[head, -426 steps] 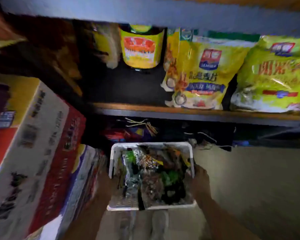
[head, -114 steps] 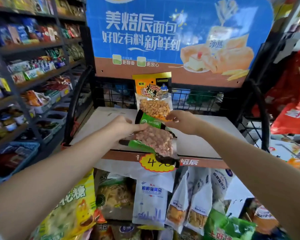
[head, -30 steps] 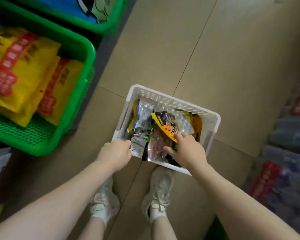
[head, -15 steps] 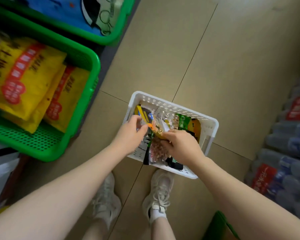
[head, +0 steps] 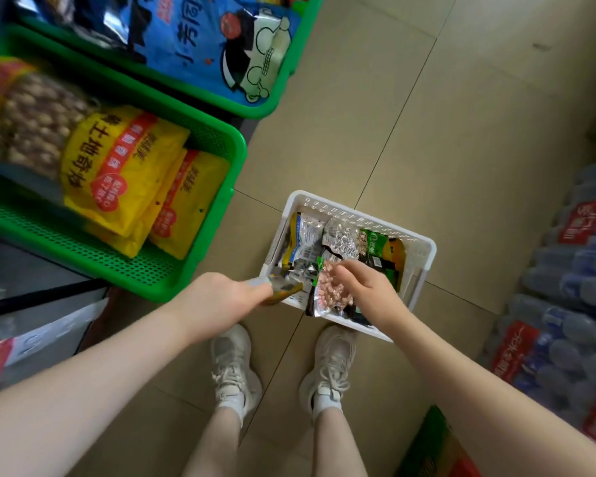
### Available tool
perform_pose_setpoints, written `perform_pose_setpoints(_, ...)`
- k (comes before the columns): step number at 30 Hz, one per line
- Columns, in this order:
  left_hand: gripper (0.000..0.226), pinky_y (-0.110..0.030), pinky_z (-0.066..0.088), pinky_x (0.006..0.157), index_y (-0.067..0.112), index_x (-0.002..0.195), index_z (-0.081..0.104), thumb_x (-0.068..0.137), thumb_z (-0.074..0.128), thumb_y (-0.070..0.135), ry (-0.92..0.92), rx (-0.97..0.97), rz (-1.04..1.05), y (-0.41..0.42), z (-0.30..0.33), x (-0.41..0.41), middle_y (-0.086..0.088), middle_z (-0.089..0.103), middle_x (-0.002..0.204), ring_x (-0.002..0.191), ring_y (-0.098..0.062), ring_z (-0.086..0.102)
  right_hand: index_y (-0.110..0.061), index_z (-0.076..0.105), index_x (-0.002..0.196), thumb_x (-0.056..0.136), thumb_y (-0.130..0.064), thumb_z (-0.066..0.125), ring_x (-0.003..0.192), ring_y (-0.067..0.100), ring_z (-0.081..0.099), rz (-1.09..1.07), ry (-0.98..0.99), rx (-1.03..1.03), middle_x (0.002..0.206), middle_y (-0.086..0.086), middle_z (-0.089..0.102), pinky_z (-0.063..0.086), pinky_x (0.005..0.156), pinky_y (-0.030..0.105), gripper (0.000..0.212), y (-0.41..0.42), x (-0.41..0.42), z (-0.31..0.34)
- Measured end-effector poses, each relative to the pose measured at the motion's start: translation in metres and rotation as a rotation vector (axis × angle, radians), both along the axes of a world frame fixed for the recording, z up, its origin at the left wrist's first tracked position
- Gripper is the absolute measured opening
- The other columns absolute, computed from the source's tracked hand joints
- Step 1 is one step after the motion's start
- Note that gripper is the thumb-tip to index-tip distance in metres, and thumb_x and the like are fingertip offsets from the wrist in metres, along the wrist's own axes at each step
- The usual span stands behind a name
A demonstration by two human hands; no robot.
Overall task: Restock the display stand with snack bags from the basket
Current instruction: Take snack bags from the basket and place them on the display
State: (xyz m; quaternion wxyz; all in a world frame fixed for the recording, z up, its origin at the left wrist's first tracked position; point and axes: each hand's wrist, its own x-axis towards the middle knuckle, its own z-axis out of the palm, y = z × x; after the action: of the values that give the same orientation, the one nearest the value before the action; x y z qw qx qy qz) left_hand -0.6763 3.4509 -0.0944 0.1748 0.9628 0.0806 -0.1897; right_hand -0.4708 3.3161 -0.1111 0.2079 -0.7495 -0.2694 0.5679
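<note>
A white perforated basket (head: 424, 251) sits on the tiled floor in front of my feet, holding several snack bags. My left hand (head: 221, 296) is at its near-left corner, shut on an orange-yellow snack bag (head: 284, 290) seen edge-on. My right hand (head: 367, 287) reaches into the basket with its fingers bent over a clear bag of pinkish peanuts (head: 331, 294); whether it grips that bag is unclear. A silver foil bag (head: 341, 241), a blue-and-white bag (head: 305, 241) and a green bag (head: 375, 244) lie deeper in the basket. The display stand is out of view.
Two green crates stand at the left: one (head: 200, 246) with yellow bags, one (head: 272, 108) behind it with a blue bag. Shrink-wrapped water bottle packs (head: 572, 304) line the right. A green-edged carton (head: 430, 445) lies at the bottom right. My shoes (head: 234, 363) stand just short of the basket.
My left hand has drawn the orange-yellow bag back toward the basket's near-left corner. My right hand let it go and shifted onto the peanut bag. The view tilted slightly.
</note>
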Motion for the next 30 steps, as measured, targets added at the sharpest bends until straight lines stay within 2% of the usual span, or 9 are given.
perform_pose_setpoints(2, 0.032, -0.032, 0.042, 0.045, 0.021, 0.107, 0.047, 0.084, 0.062, 0.038, 0.189, -0.053, 0.02, -0.005, -0.003, 0.002, -0.008, 0.07, 0.074, 0.063, -0.03, 0.066, -0.015, 0.059, 0.113, 0.096, -0.024, 0.043, 0.091, 0.019, 0.059, 0.101, -0.145, -0.102, 0.106, 0.004, 0.066, 0.043, 0.074, 0.028, 0.025, -0.006, 0.002, -0.024)
perform_pose_setpoints(4, 0.032, -0.031, 0.036, 0.058, 0.02, 0.116, 0.043, 0.096, 0.036, 0.044, 0.375, -0.137, 0.066, -0.008, -0.02, 0.006, -0.006, 0.069, 0.097, 0.086, -0.031, 0.064, -0.011, 0.057, 0.117, 0.096, -0.018, 0.041, 0.1, 0.025, 0.059, 0.157, -0.213, -0.223, 0.116, 0.008, 0.064, 0.045, 0.078, 0.031, 0.027, -0.01, 0.0, -0.056)
perform_pose_setpoints(9, 0.032, -0.029, 0.031, 0.058, 0.016, 0.111, 0.042, 0.097, 0.032, 0.043, 0.37, -0.144, 0.085, -0.015, -0.079, 0.007, -0.009, 0.066, 0.096, 0.087, -0.031, 0.063, 0.0, 0.043, 0.128, 0.092, -0.006, 0.037, 0.116, 0.037, 0.05, 0.067, -0.318, -0.562, 0.132, 0.022, 0.048, 0.045, 0.091, 0.041, 0.036, -0.037, 0.0, -0.142)
perform_pose_setpoints(14, 0.01, -0.032, 0.031, 0.053, 0.011, 0.093, 0.055, 0.092, 0.053, 0.021, 0.213, -0.042, 0.076, -0.022, -0.122, 0.021, -0.01, 0.067, 0.081, 0.072, -0.033, 0.064, 0.002, 0.033, 0.132, 0.098, -0.021, 0.038, 0.126, 0.04, 0.042, -0.207, -0.306, -0.772, 0.14, 0.024, 0.04, 0.039, 0.099, 0.043, 0.041, -0.069, 0.004, -0.191)
perform_pose_setpoints(17, 0.019, -0.033, 0.038, 0.047, 0.006, 0.066, 0.059, 0.06, 0.067, -0.01, 0.081, 0.023, 0.06, -0.023, -0.147, 0.016, -0.013, 0.061, 0.057, 0.051, -0.031, 0.06, 0.001, 0.024, 0.14, 0.098, -0.028, 0.04, 0.129, 0.037, 0.04, -0.406, -0.197, -0.735, 0.145, 0.02, 0.037, 0.038, 0.101, 0.041, 0.054, -0.076, 0.001, -0.211)
perform_pose_setpoints(22, 0.034, -0.026, 0.039, 0.038, 0.006, 0.068, 0.061, 0.062, 0.027, 0.004, -0.074, -0.009, 0.055, -0.024, -0.16, -0.002, -0.01, 0.056, 0.049, 0.039, -0.027, 0.056, -0.008, 0.031, 0.141, 0.093, -0.029, 0.05, 0.119, 0.03, 0.048, -0.771, -0.22, -0.541, 0.13, 0.009, 0.049, 0.04, 0.098, 0.043, 0.055, -0.073, 0.0, -0.219)
perform_pose_setpoints(25, 0.031, -0.023, 0.034, 0.031, 0.012, 0.084, 0.051, 0.062, 0.03, 0.006, -0.092, 0.001, 0.054, -0.02, -0.153, -0.011, -0.009, 0.055, 0.051, 0.04, -0.026, 0.055, -0.01, 0.039, 0.135, 0.095, -0.025, 0.045, 0.101, 0.023, 0.051, -0.77, -0.264, -0.414, 0.116, 0.006, 0.053, 0.042, 0.085, 0.037, 0.043, -0.066, -0.002, -0.201)
perform_pose_setpoints(28, 0.025, -0.016, 0.014, 0.03, 0.019, 0.084, 0.04, 0.061, 0.033, 0.012, -0.053, 0.008, 0.05, -0.019, -0.122, -0.015, -0.003, 0.054, 0.048, 0.035, -0.022, 0.054, -0.006, 0.047, 0.107, 0.098, -0.022, 0.038, 0.079, 0.023, 0.048, -0.672, -0.389, -0.284, 0.086, 0.006, 0.053, 0.035, 0.063, 0.034, 0.02, -0.057, -0.001, -0.155)
perform_pose_setpoints(30, 0.021, -0.017, 0.019, 0.028, 0.019, 0.081, 0.044, 0.061, 0.041, 0.014, -0.032, 0.006, 0.037, -0.017, -0.092, -0.017, 0.0, 0.055, 0.047, 0.032, -0.021, 0.054, -0.009, 0.044, 0.097, 0.098, -0.025, 0.036, 0.073, 0.028, 0.05, -0.531, -0.502, -0.226, 0.077, 0.008, 0.053, 0.037, 0.06, 0.037, 0.018, -0.047, 0.004, -0.111)
